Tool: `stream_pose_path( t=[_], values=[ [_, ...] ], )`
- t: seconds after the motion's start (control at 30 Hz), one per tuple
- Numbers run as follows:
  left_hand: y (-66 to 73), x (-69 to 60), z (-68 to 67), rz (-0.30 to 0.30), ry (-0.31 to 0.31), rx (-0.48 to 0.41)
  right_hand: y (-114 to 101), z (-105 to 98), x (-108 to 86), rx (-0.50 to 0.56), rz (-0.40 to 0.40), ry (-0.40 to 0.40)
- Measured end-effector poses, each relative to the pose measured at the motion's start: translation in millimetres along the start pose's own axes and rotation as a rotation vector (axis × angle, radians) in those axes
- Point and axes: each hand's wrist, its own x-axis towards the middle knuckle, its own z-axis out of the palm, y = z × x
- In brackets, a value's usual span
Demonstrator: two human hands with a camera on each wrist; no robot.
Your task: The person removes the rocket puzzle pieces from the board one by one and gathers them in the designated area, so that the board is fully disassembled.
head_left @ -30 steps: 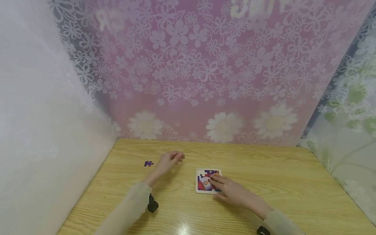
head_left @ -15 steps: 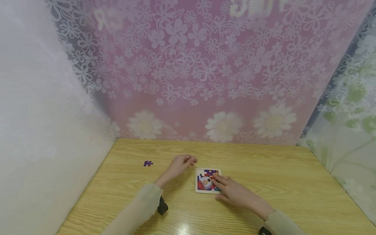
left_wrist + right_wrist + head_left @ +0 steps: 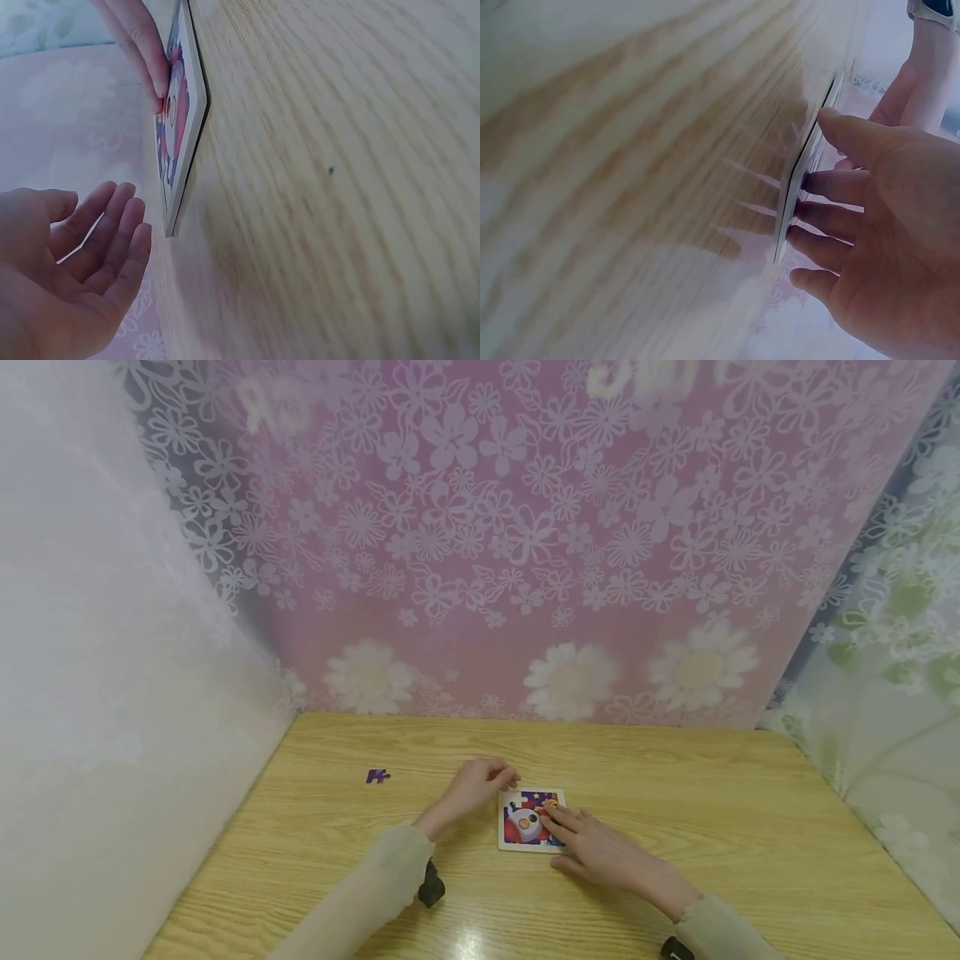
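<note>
The square puzzle (image 3: 527,825) lies flat on the table (image 3: 675,785), pale-framed, its picture purple, red and white, with a pale gap in its far left corner. The right hand (image 3: 600,853) rests spread fingers on it; the left hand (image 3: 474,787), relaxed, thumb apart from the fingertips, is just beside that corner. A purple piece (image 3: 377,777) lies well to the left

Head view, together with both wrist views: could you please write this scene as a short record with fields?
Surface: wood-grain table
Main item: square framed puzzle, lying flat, pale gap at its far-left corner
Loose item: one purple puzzle piece, left of the frame, apart from it
Left hand: near the puzzle's far-left corner, nothing seen in it
Right hand: fingers resting on the puzzle's right part
Backdrop: pink floral sheet
</note>
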Motion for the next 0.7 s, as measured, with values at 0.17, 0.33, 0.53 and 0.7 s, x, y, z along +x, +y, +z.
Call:
stream_pose_path(
  t=[0.17,0.33,0.53,0.7],
  values=[
    [1.5,2.4,4.8,-0.006,-0.037,0.031,0,0,0.5,0.005,-0.003,0.004],
    [4.6,4.1,8.6,-0.022,-0.047,0.067,-1,0,0.8,0.007,-0.026,0.018],
    [7.9,4.8,11.6,-0.049,-0.057,0.106,-1,0,-0.2,-0.001,-0.033,0.026],
    [7.8,5.9,14.6,-0.055,-0.065,0.123,-2,-1,-1.0,0.006,-0.028,0.022]
  ],
)
